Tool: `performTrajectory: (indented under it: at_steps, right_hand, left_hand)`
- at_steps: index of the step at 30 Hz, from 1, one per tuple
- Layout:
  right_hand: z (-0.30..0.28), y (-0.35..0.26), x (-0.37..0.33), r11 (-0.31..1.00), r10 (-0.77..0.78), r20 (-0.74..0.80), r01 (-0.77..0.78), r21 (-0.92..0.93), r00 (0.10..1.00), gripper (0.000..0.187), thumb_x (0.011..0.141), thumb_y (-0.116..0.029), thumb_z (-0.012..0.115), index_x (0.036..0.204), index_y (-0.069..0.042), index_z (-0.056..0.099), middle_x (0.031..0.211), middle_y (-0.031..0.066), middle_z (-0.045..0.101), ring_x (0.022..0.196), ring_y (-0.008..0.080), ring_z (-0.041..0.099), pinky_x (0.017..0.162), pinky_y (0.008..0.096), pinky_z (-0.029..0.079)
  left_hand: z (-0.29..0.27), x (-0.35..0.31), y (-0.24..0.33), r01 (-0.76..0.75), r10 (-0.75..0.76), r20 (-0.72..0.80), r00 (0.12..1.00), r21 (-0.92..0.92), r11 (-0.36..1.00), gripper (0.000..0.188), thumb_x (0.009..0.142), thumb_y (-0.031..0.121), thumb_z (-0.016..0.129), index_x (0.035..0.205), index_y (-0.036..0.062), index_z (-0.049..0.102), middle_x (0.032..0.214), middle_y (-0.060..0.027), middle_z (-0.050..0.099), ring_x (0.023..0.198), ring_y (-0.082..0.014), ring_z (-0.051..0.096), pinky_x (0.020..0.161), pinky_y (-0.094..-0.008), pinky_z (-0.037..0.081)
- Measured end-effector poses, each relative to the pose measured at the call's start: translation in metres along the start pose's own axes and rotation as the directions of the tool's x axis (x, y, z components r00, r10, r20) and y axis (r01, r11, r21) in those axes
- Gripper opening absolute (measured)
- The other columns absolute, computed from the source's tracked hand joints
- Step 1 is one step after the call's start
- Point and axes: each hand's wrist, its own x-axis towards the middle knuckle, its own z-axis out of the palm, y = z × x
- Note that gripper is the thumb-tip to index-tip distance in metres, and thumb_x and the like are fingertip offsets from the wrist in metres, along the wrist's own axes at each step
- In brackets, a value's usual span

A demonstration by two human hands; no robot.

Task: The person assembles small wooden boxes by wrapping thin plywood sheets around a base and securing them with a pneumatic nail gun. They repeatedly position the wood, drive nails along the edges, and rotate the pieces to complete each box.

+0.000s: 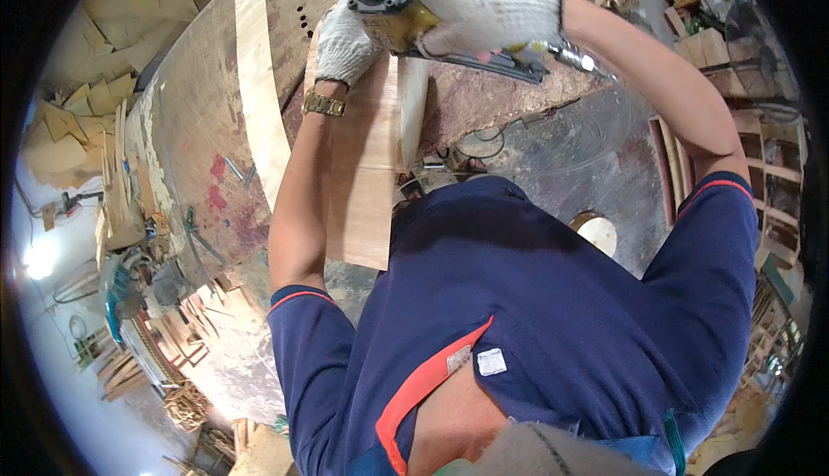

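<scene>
My right hand (pixel 484 12), in a white knitted glove, is wrapped round a pneumatic nail gun (pixel 393 20) with a yellow body and a dark grey head. The gun's dark magazine (pixel 492 65) points to the right, and an air hose fitting (pixel 574 56) hangs below my wrist. Close against the gun's head, my gloved left hand (pixel 344 46) grips a thin, pale brown wooden board (pixel 358 191); the gun partly hides its fingers. From there the board runs toward my waist. A narrow wooden piece (pixel 413 113) stands along its right edge. Where the gun's nose touches is hidden.
A large, stained worktable (pixel 203 113) lies under the work. On it rest a pale veneer strip (pixel 259 88) and small metal pieces (pixel 240 171). Thin wood sheets (pixel 138 10) are heaped at far left, wood offcuts (pixel 216 321) at lower left, and wooden frames (pixel 773 165) stand at right.
</scene>
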Motion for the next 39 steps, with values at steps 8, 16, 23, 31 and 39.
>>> performTrajectory:
  at_steps: [8, 16, 23, 31, 39]
  right_hand:
    - [-0.018, 0.023, 0.019, 0.970, -0.169, 0.148, 0.137, 0.202, 0.975, 0.034, 0.083, -0.027, 0.066, 0.090, 0.006, 0.073, 0.077, 0.0208, 0.073, 0.069, 0.0320, 0.073, 0.063, 0.0431, 0.056]
    - [-0.018, 0.040, 0.030, 0.928, -0.226, 0.197, 0.149, 0.342, 0.954, 0.032, 0.083, -0.027, 0.069, 0.092, 0.002, 0.075, 0.081, 0.0131, 0.074, 0.067, 0.0225, 0.071, 0.060, 0.0383, 0.056]
    - [-0.014, 0.041, 0.030, 0.920, -0.256, 0.192, 0.178, 0.348, 0.947, 0.031, 0.082, -0.028, 0.070, 0.093, 0.000, 0.077, 0.080, 0.0124, 0.074, 0.069, 0.0216, 0.071, 0.062, 0.0379, 0.056]
    - [-0.010, 0.036, 0.022, 0.924, -0.204, 0.133, 0.146, 0.353, 0.970, 0.033, 0.081, -0.029, 0.071, 0.093, 0.002, 0.076, 0.078, 0.0136, 0.074, 0.067, 0.0236, 0.073, 0.060, 0.0390, 0.058]
    - [-0.010, 0.035, 0.009, 0.956, -0.147, 0.098, 0.115, 0.270, 0.984, 0.030, 0.083, -0.027, 0.065, 0.090, 0.001, 0.072, 0.078, 0.0167, 0.075, 0.065, 0.0249, 0.074, 0.060, 0.0378, 0.057]
  left_hand:
    - [-0.059, -0.068, 0.101, 0.202, -0.233, 0.098, 0.968, 0.257, 0.945, 0.077, 0.081, 0.023, 0.079, 0.147, -0.0032, 0.050, 0.132, -0.0283, 0.062, 0.128, -0.0441, 0.061, 0.109, -0.0492, 0.050]
    - [-0.116, -0.055, 0.155, 0.137, -0.367, 0.606, 0.706, 0.392, 0.910, 0.080, 0.071, 0.013, 0.077, 0.147, 0.0005, 0.056, 0.124, -0.0215, 0.072, 0.110, -0.0334, 0.072, 0.097, -0.0401, 0.057]
    - [-0.155, 0.006, 0.160, 0.306, -0.531, 0.744, 0.406, 0.438, 0.846, 0.070, 0.077, 0.026, 0.074, 0.143, 0.0043, 0.064, 0.117, -0.0231, 0.074, 0.101, -0.0303, 0.073, 0.090, -0.0383, 0.057]
    - [-0.141, -0.017, 0.150, 0.248, -0.368, 0.738, 0.566, 0.274, 0.929, 0.067, 0.076, 0.025, 0.072, 0.138, 0.0010, 0.064, 0.138, -0.0240, 0.066, 0.132, -0.0329, 0.064, 0.110, -0.0384, 0.050]
    - [-0.096, -0.078, 0.143, -0.050, -0.163, 0.523, 0.837, 0.368, 0.929, 0.083, 0.066, 0.018, 0.076, 0.144, -0.0009, 0.056, 0.152, -0.0225, 0.055, 0.139, -0.0374, 0.055, 0.126, -0.0454, 0.037]
